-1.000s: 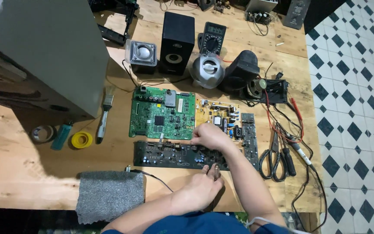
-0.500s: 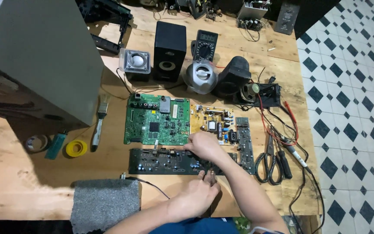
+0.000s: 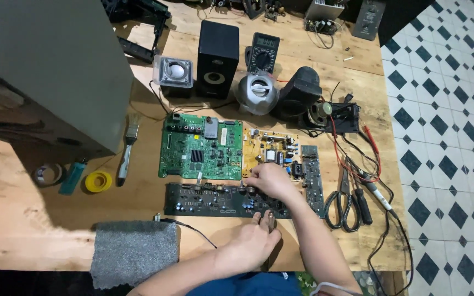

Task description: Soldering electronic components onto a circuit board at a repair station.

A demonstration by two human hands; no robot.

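Nearest the camera, at the front edge of the wooden bench (image 3: 314, 49), the left hand (image 3: 250, 246) rests with its fingertips on the near edge of the long dark circuit board (image 3: 220, 200); the fingers are curled and something small and dark may sit between them, but whether they actually pinch it cannot be told. Just beyond that hand, the right hand (image 3: 267, 181) lies palm down over the far edge of the same board, where it meets the yellow power board (image 3: 270, 151); its fingers are bent onto the components, and no held object is visible. Left of the left hand lies a grey foam pad (image 3: 133, 249) with a thin black lead running from the board's corner. Beyond and left of the right hand sits the green circuit board (image 3: 198, 148); to its right lie scissors (image 3: 341, 203) and a tangle of red and black probe leads (image 3: 368, 164). Farther out stand a black speaker (image 3: 218, 57), a multimeter (image 3: 263, 52) and a round grey speaker (image 3: 256, 93). Risk noted: both hands bear on exposed components, so pressure could bend parts or slide the unsecured board; loose probe leads lying close to the boards could be snagged by the right forearm or bridge contacts.
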